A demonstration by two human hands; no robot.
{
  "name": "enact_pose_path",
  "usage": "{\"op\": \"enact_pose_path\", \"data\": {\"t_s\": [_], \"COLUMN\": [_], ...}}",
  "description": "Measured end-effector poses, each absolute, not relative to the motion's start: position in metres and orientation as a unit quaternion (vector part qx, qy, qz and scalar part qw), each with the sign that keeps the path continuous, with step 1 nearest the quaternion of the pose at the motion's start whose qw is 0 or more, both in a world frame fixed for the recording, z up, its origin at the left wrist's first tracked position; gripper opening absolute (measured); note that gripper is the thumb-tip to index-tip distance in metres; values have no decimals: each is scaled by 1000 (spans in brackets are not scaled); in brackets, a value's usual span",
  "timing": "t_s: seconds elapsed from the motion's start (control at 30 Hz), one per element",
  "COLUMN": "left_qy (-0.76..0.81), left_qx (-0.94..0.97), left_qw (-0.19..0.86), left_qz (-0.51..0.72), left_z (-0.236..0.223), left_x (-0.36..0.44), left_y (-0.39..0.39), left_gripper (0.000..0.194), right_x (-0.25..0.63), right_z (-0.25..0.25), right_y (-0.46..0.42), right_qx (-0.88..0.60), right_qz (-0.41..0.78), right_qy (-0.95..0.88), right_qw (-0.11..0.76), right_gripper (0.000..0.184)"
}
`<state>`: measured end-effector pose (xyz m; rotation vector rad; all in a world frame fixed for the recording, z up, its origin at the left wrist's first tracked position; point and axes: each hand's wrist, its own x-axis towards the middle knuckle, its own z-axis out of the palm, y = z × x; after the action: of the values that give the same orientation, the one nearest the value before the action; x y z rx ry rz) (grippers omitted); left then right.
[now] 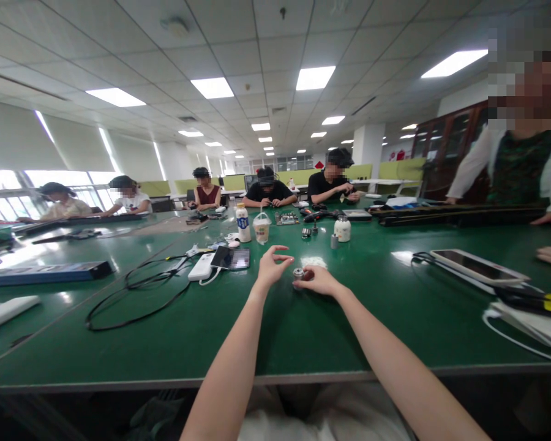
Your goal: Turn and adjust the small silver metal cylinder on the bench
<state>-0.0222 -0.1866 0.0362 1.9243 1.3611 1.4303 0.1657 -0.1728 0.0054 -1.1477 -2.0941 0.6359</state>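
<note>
Both my bare forearms reach out over a long green table (303, 331). My right hand (319, 280) rests on the table with its fingers closed around a small round metal part (298, 273). My left hand (272, 264) hovers just left of that part, raised a little off the table, fingers curled loosely and apart, holding nothing that I can see.
A phone (232, 258), a white power bank (201, 267) and a looped black cable (138, 294) lie to the left. Bottles (243, 223), a cup (261, 228) and small parts stand further back. A tablet (477, 264) lies right. Several people sit at the far side; one stands at right.
</note>
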Motion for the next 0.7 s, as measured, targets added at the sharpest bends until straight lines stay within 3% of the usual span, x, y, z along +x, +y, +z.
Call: {"op": "enact_pose_path", "data": {"t_s": [0.2, 0.47, 0.7], "left_qy": [539, 565, 534], "left_qx": [686, 683, 658], "left_qw": [181, 201, 205], "left_qz": [455, 417, 490], "left_z": [10, -10, 11], "left_x": [-38, -43, -32], "left_y": [-177, -172, -178], "left_gripper": [23, 26, 33], "right_x": [166, 167, 167], "right_z": [5, 1, 3], "right_y": [-172, -169, -171], "right_qx": [-437, -435, -435], "right_qz": [237, 241, 244], "right_qy": [-803, -803, -802], "right_qw": [327, 328, 329], "right_gripper": [37, 40, 39]}}
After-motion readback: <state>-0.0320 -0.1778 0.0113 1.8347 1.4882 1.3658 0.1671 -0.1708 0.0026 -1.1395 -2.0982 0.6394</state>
